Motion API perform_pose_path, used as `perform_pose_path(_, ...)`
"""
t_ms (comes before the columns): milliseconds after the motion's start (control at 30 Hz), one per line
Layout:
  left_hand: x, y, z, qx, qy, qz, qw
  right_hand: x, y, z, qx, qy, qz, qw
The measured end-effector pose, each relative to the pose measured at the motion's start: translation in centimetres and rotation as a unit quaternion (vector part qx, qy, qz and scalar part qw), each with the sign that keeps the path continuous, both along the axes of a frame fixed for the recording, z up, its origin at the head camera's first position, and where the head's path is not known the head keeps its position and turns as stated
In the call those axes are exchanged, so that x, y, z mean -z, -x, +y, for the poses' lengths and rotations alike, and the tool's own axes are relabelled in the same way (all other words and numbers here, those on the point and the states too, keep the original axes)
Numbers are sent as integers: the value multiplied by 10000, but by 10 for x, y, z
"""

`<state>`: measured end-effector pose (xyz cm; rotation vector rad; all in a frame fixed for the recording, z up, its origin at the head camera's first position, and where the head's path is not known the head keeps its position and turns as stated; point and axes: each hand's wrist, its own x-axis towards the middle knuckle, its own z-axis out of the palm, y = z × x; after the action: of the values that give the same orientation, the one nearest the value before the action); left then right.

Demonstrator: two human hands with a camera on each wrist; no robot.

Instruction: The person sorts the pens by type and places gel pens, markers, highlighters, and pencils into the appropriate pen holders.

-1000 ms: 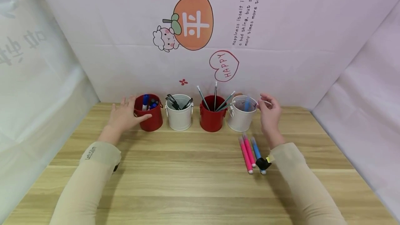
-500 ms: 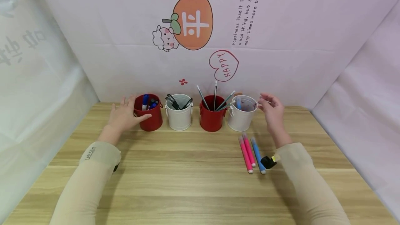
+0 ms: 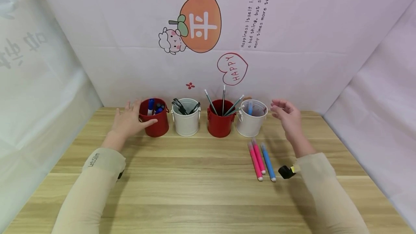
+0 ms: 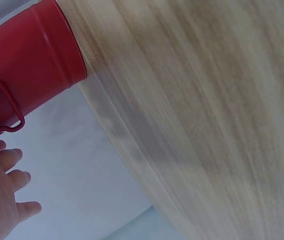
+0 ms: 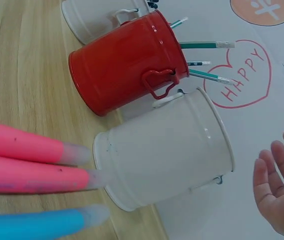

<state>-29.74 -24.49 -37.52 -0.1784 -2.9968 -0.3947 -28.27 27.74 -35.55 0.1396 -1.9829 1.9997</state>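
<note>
My left hand (image 3: 129, 121) rests against the left side of a red bucket (image 3: 156, 125) that holds blue-capped markers. Its fingers are spread and the thumb stretches across the bucket's front; in the left wrist view the fingers (image 4: 18, 180) splay below the wire handle. My right hand (image 3: 287, 119) hovers just right of the far-right white bucket (image 3: 250, 125), apart from it, with loose fingers and nothing in them. One blue marker (image 3: 250, 107) stands inside that bucket. In front of it lie two pink markers (image 3: 256, 163) and a blue marker (image 3: 268, 163).
Between the outer buckets stand a white bucket (image 3: 186, 124) with black pens and a red bucket (image 3: 219, 125) with several pencils (image 3: 210, 101). All the buckets line up along the back of the wooden table (image 3: 182, 187), before a printed white cloth (image 3: 130, 46).
My right hand has moved right, away from the white bucket's rim. The blue marker inside it has tipped over to the left side. The left hand stays in place.
</note>
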Motion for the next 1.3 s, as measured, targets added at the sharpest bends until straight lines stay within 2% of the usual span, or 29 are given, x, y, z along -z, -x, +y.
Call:
perform_pose_path(133,-1,0,1,0,5,15,10000,1,-5,8,-201,-337,-73,9992)
perform_pose_path(500,-1,2,1,9,-48,-46,10000,11,-20,25,-678,-95,-253,9973)
perform_pose_path(633,-1,2,1,8,-68,-31,10000,13,-23,29,-821,-258,-375,9956)
perform_pose_path(733,-1,2,1,10,-62,-32,10000,14,-25,33,-933,-574,-638,9919)
perform_pose_path(833,-2,2,1,9,-42,-28,10000,16,-27,37,-1143,-1166,-1045,9810)
perform_pose_path(933,-2,2,1,8,-45,-21,10000,18,-27,39,-1468,-1871,-1438,9606)
perform_pose_path(1067,-1,2,1,5,-55,-20,10000,24,-25,40,-1821,-2287,-1798,9393)
perform_pose_path(1300,0,1,0,24,-17,2,10000,34,-25,39,-2020,-2406,-1999,9281)
